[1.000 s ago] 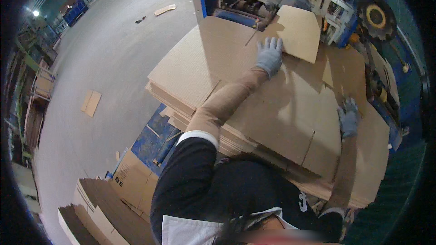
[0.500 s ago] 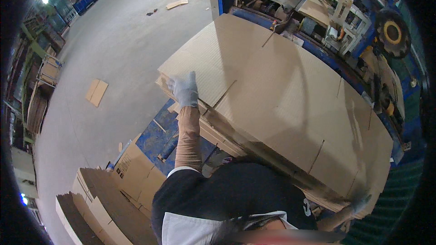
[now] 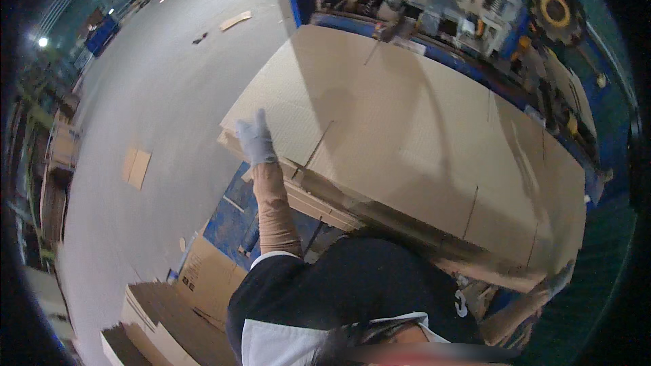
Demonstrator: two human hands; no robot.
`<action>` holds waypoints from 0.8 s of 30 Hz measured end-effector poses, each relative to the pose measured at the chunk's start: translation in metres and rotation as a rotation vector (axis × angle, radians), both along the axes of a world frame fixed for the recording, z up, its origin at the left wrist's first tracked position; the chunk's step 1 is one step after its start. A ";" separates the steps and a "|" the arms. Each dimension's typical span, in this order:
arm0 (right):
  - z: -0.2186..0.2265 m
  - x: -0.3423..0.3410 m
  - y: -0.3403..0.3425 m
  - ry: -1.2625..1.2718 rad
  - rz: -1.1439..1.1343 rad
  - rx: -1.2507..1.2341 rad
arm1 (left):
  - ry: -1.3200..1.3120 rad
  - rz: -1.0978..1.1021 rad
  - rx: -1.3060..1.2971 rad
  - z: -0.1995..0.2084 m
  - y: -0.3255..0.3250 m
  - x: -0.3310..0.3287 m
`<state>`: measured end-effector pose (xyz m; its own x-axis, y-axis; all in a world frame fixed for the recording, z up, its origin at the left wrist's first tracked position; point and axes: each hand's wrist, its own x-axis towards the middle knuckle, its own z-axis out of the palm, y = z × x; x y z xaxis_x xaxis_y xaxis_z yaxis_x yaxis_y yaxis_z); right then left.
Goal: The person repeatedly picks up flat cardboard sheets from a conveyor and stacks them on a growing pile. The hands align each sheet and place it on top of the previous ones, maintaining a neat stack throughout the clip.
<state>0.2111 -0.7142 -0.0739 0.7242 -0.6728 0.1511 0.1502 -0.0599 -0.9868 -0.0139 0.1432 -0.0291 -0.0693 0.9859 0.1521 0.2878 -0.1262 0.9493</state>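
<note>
A large stack of brown corrugated cardboard sheets [image 3: 393,135], with slots cut in from the edges, lies in front of me. My left hand [image 3: 255,141], in a pale grey glove, grips the stack's left near edge, its thumb on the top sheet and some fingers hidden at the side. At the right near corner is my right hand [image 3: 560,279], also gloved and partly in shadow. It is against the edge, and its fingers are mostly hidden, so I cannot tell how they are closed.
Beyond the stack stands a blue machine [image 3: 454,61] with a dark wheel [image 3: 557,12]. A blue metal platform [image 3: 227,213] shows below the stack's left end. More cardboard stacks [image 3: 169,312] stand at the lower left. Loose cardboard pieces [image 3: 136,168] lie on the grey floor [image 3: 163,108].
The view has shifted, so the stack and machine appear farther left. My right hand and the stack's right near corner have moved up in the picture. My left hand stays on the left edge.
</note>
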 end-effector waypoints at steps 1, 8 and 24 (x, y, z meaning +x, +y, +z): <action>-0.001 -0.006 -0.006 0.007 -0.062 -0.053 | -0.137 -0.035 -0.006 -0.009 0.008 -0.001; 0.032 -0.008 -0.006 -0.070 0.172 0.340 | -0.922 -0.179 0.005 -0.020 0.074 -0.041; 0.084 -0.144 0.273 -0.042 0.913 -1.616 | 0.439 -1.417 0.973 0.038 -0.147 0.008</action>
<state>0.0675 -0.4409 0.0097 0.7133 0.6733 0.1944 0.6934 -0.7183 -0.0564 -0.0057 -0.0034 0.0091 0.8780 -0.2009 0.4345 -0.3426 -0.8976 0.2773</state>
